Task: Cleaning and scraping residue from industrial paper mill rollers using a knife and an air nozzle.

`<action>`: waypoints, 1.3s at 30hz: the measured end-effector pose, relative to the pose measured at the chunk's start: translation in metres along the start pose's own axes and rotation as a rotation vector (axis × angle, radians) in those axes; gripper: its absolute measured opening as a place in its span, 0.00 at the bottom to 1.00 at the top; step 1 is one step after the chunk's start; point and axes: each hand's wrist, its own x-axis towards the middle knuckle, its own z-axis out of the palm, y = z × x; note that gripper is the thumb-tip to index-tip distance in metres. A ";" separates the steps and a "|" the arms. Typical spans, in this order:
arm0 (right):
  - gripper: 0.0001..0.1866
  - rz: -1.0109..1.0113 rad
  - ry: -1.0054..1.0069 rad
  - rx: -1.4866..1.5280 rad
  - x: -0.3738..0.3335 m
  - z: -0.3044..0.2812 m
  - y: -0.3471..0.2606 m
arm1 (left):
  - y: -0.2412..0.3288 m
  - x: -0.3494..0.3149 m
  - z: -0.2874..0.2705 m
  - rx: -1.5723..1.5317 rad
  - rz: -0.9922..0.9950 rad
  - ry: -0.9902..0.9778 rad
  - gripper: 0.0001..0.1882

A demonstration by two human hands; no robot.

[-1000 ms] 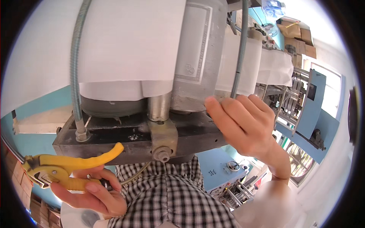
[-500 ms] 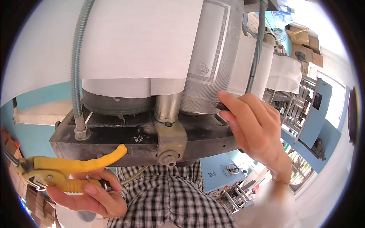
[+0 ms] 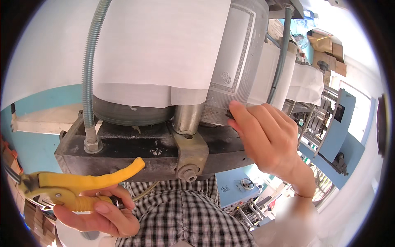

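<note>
My left hand (image 3: 101,216) is closed around the grip of a yellow trigger gun (image 3: 74,201) with a long curved lever, held below the machine's dark frame bar (image 3: 119,158). My right hand (image 3: 269,133) pinches a small dark piece (image 3: 229,114), mostly hidden by the fingers, against the lower end of a grey engraved roller (image 3: 236,45). A frame pattern and a small flower show on that roller. Left of it, white paper (image 3: 156,49) wraps over a dark roller (image 3: 131,113) and passes a thin metal shaft (image 3: 188,119).
Threaded rods (image 3: 89,74) rise at the left and right of the rollers. A bracket with a bolt (image 3: 189,173) juts from the bar toward me. Blue machinery (image 3: 339,123) stands at the right, with cardboard boxes (image 3: 329,59) beyond.
The engraved roller has turned, since a different motif faces up. My right fingertips have shifted slightly left along its end. The left hand keeps its hold; the whole view has shifted a little.
</note>
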 end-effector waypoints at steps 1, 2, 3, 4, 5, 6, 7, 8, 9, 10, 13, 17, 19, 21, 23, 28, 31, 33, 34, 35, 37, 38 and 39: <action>0.16 -0.010 0.017 0.019 0.001 0.001 0.001 | 0.002 -0.001 -0.001 -0.026 -0.084 0.043 0.43; 0.16 -0.021 0.034 0.038 0.002 0.001 0.002 | 0.002 0.000 -0.003 -0.028 -0.085 0.043 0.43; 0.16 -0.025 0.036 0.041 0.000 -0.002 0.003 | 0.000 0.000 -0.005 -0.036 -0.040 0.008 0.42; 0.15 0.029 -0.015 0.071 -0.005 -0.009 0.004 | -0.002 0.000 -0.007 -0.044 0.005 -0.027 0.42; 0.15 0.083 -0.066 0.101 -0.007 -0.011 0.004 | -0.005 0.000 -0.010 -0.040 0.007 -0.022 0.42; 0.15 0.087 -0.070 0.093 -0.007 -0.011 0.006 | -0.007 0.002 -0.013 -0.054 0.043 -0.089 0.42; 0.15 0.075 -0.040 0.114 -0.007 -0.009 0.009 | -0.009 0.003 -0.014 -0.068 0.080 -0.156 0.41; 0.15 0.063 -0.011 0.135 -0.006 -0.008 0.010 | -0.011 0.003 -0.015 -0.075 0.078 -0.162 0.41; 0.15 0.062 -0.010 0.136 -0.005 -0.007 0.009 | -0.010 0.004 -0.016 -0.069 0.097 -0.178 0.41; 0.15 0.062 0.000 0.127 -0.003 -0.006 0.008 | -0.010 0.004 -0.016 -0.063 0.115 -0.194 0.41; 0.15 0.063 0.015 0.135 -0.001 -0.004 0.007 | -0.011 0.003 -0.017 -0.074 0.111 -0.201 0.41; 0.15 0.041 0.023 0.144 -0.002 -0.001 0.008 | -0.008 0.000 -0.014 -0.077 0.074 -0.143 0.41; 0.15 0.039 0.018 0.130 -0.002 -0.001 0.007 | -0.006 0.001 -0.013 -0.048 0.038 -0.118 0.42; 0.15 0.035 0.014 0.117 -0.002 -0.003 0.005 | -0.001 -0.001 -0.005 0.026 0.027 -0.083 0.36; 0.15 0.016 -0.028 0.026 -0.002 -0.004 0.002 | -0.003 -0.001 -0.008 0.100 0.015 -0.047 0.32; 0.15 0.041 0.032 0.136 -0.003 0.003 0.007 | 0.000 -0.001 -0.003 0.077 0.026 -0.087 0.33; 0.14 0.044 0.040 0.137 -0.004 0.004 0.008 | -0.011 0.001 -0.017 -0.092 0.001 -0.120 0.45; 0.14 0.042 0.041 0.133 -0.005 0.003 0.006 | -0.006 -0.003 -0.012 -0.062 0.003 -0.096 0.44; 0.14 0.009 0.034 0.043 -0.004 0.002 0.002 | -0.003 -0.003 -0.009 -0.032 0.006 -0.070 0.44; 0.14 -0.024 0.027 -0.048 -0.003 0.000 -0.001 | -0.004 -0.002 -0.011 -0.032 0.006 -0.072 0.44; 0.14 -0.044 0.005 -0.081 -0.004 -0.006 -0.001 | -0.007 0.000 -0.014 -0.049 0.093 -0.177 0.42; 0.14 -0.070 -0.015 -0.112 -0.003 -0.010 -0.002 | -0.006 0.002 -0.013 -0.051 0.093 -0.177 0.42; 0.14 -0.074 -0.011 -0.110 -0.004 -0.016 -0.003 | -0.005 0.003 -0.011 0.010 0.109 -0.195 0.37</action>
